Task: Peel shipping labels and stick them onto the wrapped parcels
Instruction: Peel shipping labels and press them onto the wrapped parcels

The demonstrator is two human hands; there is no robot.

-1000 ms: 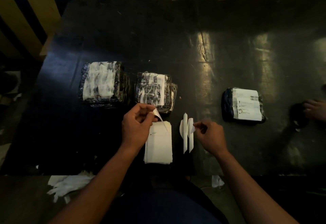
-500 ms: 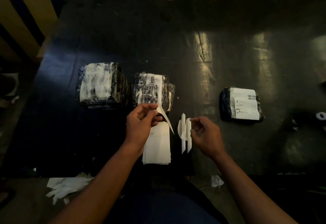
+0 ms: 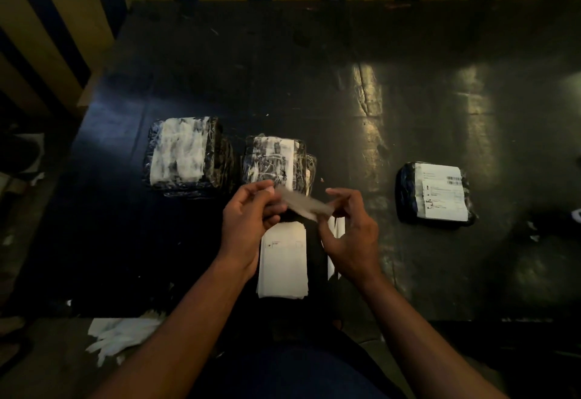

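My left hand [image 3: 248, 225] pinches one end of the label [image 3: 303, 205], right hand [image 3: 349, 235] the other, just above the stack [image 3: 283, 266]. I keep it taut, land it flat on the parcel [image 3: 275, 163] just ahead.

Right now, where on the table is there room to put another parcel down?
The widest bare patch of table lies between the middle parcel and the labelled parcel on the right. The whole far side behind the parcels is bare too. It is crowded near the front edge, where both hands work over the label stack, beside the left parcel.
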